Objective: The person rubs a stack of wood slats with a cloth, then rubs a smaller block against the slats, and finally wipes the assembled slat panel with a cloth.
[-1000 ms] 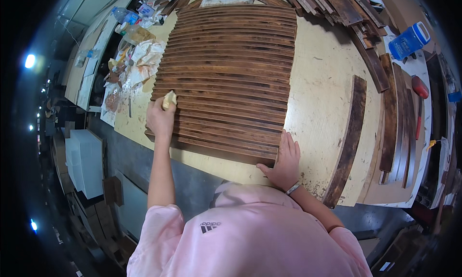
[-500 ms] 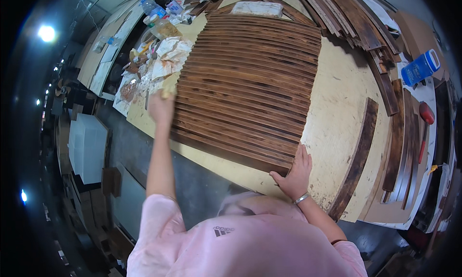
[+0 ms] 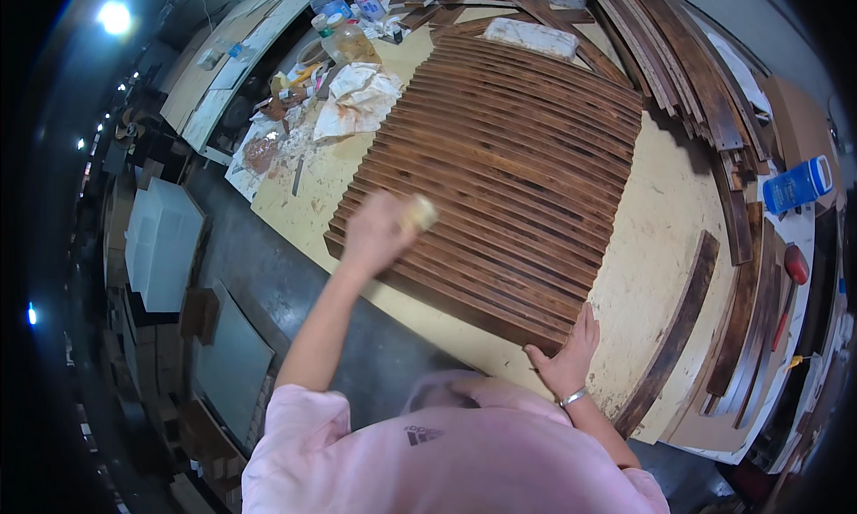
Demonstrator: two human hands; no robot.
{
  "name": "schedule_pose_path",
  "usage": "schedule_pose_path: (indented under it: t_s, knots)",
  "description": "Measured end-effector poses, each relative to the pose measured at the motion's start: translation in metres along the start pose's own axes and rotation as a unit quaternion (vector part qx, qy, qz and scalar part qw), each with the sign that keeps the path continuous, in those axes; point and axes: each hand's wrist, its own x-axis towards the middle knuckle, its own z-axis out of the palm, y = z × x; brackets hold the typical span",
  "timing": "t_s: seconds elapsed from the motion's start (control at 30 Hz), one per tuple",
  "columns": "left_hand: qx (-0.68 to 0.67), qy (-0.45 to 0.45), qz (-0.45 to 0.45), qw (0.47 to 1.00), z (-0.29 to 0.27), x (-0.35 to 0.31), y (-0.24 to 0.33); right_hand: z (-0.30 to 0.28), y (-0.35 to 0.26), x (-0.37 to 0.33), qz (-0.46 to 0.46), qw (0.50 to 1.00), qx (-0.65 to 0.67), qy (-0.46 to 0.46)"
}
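Observation:
Dark brown wooden slats lie side by side in a wide block on the worktable. Over their near left part is my left hand, smeared by motion and closed on a small pale yellow pad; whether it is sponge or folded cloth cannot be told. At the near right corner of the slats, my right hand presses against their ends, its fingers stretched and the thumb apart along the front edge. A silvery band circles that wrist.
Crumpled stained paper, bottles and scraps crowd the far left. Wood strips pile at the back right. One loose strip lies right of my right hand. A blue container and a red-handled tool are farther right.
My left hand has swung from beside the slats' left ends to over their near left part, keeping the pale yellow pad. My right hand stays at the corner; the whole view has shifted slightly.

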Motion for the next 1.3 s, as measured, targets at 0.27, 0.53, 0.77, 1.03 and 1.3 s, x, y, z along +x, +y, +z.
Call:
schedule_pose_path:
  t_s: [0.27,0.53,0.77,1.03,1.3]
  knots:
    - [0.077,0.066,-0.055,0.993,-0.033,-0.006,-0.068,0.001,0.001,0.003,-0.018,1.0,0.001,0.008]
    - [0.005,0.059,-0.032,0.998,-0.013,-0.015,-0.034,0.001,0.002,0.001,-0.029,1.0,0.0,0.012]
    - [-0.126,-0.108,0.138,0.976,0.0,-0.047,0.103,-0.001,0.001,0.002,-0.015,1.0,0.01,0.006]
    - [0.108,0.087,-0.292,0.946,-0.036,-0.018,-0.088,-0.003,-0.004,0.004,-0.019,1.0,0.013,0.003]
    - [0.031,0.075,-0.233,0.969,-0.003,-0.022,-0.101,0.0,0.005,0.001,-0.055,0.998,0.003,0.002]
